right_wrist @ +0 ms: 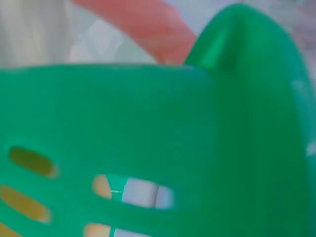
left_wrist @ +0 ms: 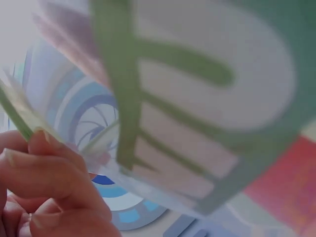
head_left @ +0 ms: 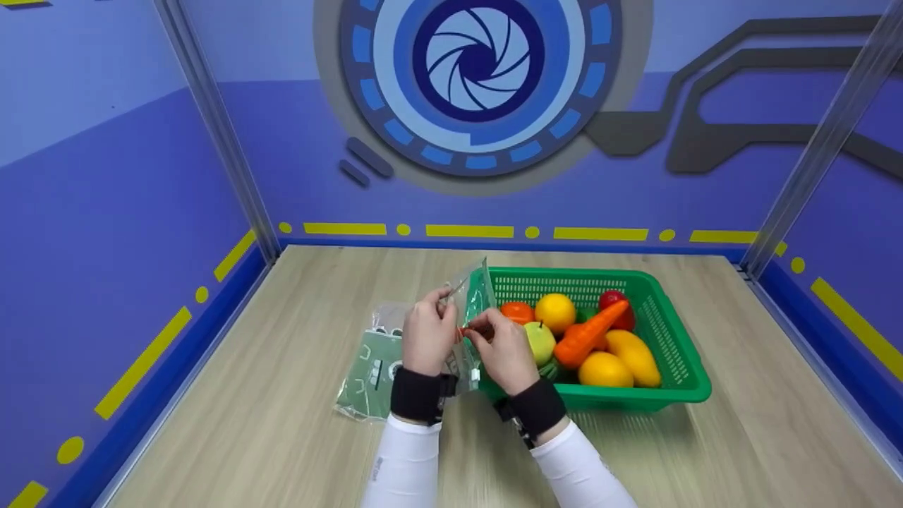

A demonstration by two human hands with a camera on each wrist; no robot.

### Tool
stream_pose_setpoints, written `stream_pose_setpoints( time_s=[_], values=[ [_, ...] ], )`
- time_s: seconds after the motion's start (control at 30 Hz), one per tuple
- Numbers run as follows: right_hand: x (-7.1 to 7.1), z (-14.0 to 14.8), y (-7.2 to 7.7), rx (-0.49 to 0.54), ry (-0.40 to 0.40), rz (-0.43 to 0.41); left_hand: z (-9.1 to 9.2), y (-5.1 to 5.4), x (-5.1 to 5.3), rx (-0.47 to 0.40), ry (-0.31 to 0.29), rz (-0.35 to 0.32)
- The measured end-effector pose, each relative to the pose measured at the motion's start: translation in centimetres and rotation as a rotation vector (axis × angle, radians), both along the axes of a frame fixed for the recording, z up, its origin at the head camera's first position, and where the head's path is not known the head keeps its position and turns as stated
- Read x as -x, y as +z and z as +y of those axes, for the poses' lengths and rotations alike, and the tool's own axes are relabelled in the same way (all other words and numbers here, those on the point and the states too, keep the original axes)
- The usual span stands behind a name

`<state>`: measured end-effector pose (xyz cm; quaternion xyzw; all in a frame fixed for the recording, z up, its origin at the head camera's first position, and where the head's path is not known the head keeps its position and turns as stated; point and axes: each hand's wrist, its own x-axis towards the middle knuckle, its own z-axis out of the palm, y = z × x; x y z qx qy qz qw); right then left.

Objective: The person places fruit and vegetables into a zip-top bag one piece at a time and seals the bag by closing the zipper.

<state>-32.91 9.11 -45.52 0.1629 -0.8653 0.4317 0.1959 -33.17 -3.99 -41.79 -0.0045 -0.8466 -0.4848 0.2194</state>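
Observation:
A clear plastic bag with a green print (head_left: 477,288) is held up on edge at the basket's left end. My left hand (head_left: 427,337) pinches its left side; in the left wrist view, curled fingers (left_wrist: 54,168) grip its edge beside the large blurred print (left_wrist: 256,64). From the other side my right hand (head_left: 509,353) pinches at the bag with thumb and forefinger. A small red bit shows between the hands, its kind unclear. The green basket (right_wrist: 118,108) hides my right hand in the right wrist view, where a blurred red strip (right_wrist: 143,24) appears behind it.
The green plastic basket (head_left: 695,360) holds a carrot (head_left: 591,333), a mango (head_left: 635,358), a green pear or apple (head_left: 540,343) and several other toy fruits and vegetables. Another green-printed clear bag (head_left: 365,377) lies flat on the wooden table (head_left: 268,423). Blue panels (head_left: 437,204) enclose the table.

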Motion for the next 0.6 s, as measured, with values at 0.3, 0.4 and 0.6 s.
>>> stream_pose_setpoints(
  time_s=[0.3,0.4,0.6],
  values=[
    [0.31,0.49,0.02,-0.158,0.176,-0.092,0.02,0.01,0.08,-0.016,0.012,0.003],
    [0.21,0.56,0.21,-0.112,0.183,-0.114,-0.05,-0.05,0.15,-0.031,0.016,0.000],
    [0.06,0.82,0.63,-0.020,0.166,-0.149,-0.04,-0.25,0.45,-0.051,0.031,-0.019]
  ],
)
